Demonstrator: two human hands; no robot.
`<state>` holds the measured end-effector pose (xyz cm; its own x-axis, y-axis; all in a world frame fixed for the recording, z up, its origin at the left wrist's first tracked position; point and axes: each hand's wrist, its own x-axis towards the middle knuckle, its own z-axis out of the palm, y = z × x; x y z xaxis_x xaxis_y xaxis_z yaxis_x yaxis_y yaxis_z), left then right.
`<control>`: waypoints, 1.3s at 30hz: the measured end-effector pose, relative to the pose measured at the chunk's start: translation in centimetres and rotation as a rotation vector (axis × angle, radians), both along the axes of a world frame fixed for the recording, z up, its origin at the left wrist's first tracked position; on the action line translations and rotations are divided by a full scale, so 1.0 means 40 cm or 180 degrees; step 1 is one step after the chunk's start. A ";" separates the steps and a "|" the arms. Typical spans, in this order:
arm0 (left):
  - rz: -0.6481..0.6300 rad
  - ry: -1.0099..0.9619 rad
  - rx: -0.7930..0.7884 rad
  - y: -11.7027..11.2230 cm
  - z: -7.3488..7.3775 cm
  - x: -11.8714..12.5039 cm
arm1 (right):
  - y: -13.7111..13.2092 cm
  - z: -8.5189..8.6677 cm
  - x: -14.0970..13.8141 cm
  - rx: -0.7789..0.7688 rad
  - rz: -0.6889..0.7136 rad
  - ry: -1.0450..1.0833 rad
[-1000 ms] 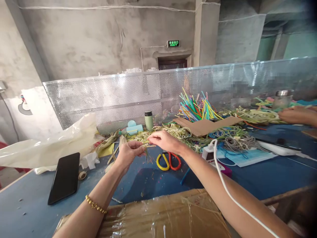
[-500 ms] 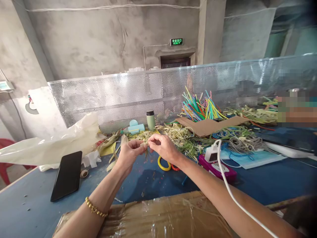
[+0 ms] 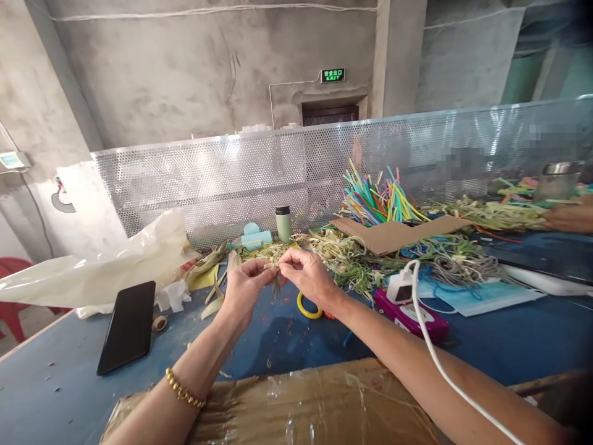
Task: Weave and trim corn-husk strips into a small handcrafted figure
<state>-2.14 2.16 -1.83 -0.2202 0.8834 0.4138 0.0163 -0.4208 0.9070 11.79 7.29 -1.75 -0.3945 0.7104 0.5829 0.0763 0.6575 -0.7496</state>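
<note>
My left hand and my right hand meet above the blue table, fingertips almost touching. Both pinch a small pale green strip piece, with thin strands hanging below it. Just under my right hand lie the scissors with yellow and red handles, partly hidden by my wrist. A heap of pale and green strips lies right behind my hands.
A black phone lies at the left beside a cream plastic sheet. A taped cardboard box fills the near edge. A white charger and cable, magenta device, green flask, coloured straws, perforated metal screen. Another person's hand at far right.
My right hand has drawn in from reaching over the strips and now meets my left hand at the strip piece. The view shifted slightly, hiding more of the scissors.
</note>
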 end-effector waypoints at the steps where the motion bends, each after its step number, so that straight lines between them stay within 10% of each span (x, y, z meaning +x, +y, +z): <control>1: -0.0004 0.0017 -0.0004 0.001 0.000 0.000 | 0.002 -0.001 0.001 0.0014 -0.0018 -0.0010; 19: -0.0230 -0.0315 -0.0246 0.001 0.011 -0.043 | 0.011 0.019 0.031 -0.0106 -0.0065 0.0188; 33: 0.0682 0.1362 0.0235 0.001 0.006 -0.035 | 0.011 0.001 0.015 -0.0202 0.0028 0.0041; 39: -0.0029 0.0969 -0.0075 -0.008 0.013 -0.022 | 0.009 0.001 0.020 -0.0272 0.0176 -0.0085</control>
<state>-3.00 1.86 -1.32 -0.0813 0.8948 0.4390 0.2851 -0.4012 0.8705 12.59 7.66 -1.71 -0.4492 0.7337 0.5098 0.0624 0.5949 -0.8014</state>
